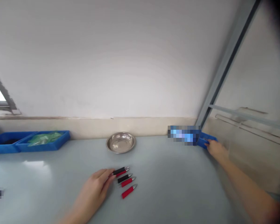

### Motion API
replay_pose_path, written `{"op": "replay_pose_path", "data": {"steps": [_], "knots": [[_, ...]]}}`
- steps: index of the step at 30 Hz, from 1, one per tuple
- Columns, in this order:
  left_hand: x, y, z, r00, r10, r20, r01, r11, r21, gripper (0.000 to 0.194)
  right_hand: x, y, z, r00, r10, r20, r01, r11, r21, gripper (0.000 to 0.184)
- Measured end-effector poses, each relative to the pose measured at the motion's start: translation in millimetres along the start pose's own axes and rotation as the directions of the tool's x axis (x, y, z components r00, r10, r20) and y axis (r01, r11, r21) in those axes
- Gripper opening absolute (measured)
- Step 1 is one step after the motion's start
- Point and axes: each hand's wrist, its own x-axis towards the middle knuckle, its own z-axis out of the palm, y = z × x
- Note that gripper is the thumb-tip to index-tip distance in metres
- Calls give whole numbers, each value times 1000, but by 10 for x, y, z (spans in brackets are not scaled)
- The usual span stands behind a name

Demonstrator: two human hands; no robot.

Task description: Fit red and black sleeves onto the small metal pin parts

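Observation:
My left hand (96, 189) is low in the middle of the view, its fingers pinched on the rear end of a black pen barrel (119, 170) with a silver tip. Close under that barrel lies a red one (121, 173). Nearer to me are another black pen barrel (124, 178) and two more red pen barrels (128, 182), (129, 191), their silver tips pointing right. Far to the right, my right hand (216, 148) is at a blue bin (209, 136), fingers curled together at its edge. What those fingers hold, if anything, is too small to make out.
A round steel dish (120, 143) stands near the wall. Two blue trays (43, 146) sit at the left, one holding green plastic packing. A pixelated patch (184, 135) covers something beside the right bin. A grey metal post (224, 74) rises behind it.

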Motion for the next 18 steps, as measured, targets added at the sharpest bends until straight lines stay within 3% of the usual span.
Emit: {"op": "replay_pose_path", "data": {"steps": [6, 18], "knots": [[-21, 32, -17, 999, 18, 44, -18, 1000, -9, 28, 26, 106, 66, 1000, -11, -14, 11, 999, -33, 40], [-33, 34, -11, 999, 29, 13, -29, 999, -17, 27, 114, 210, 176, 996, -23, -89, 19, 999, -45, 38]]}}
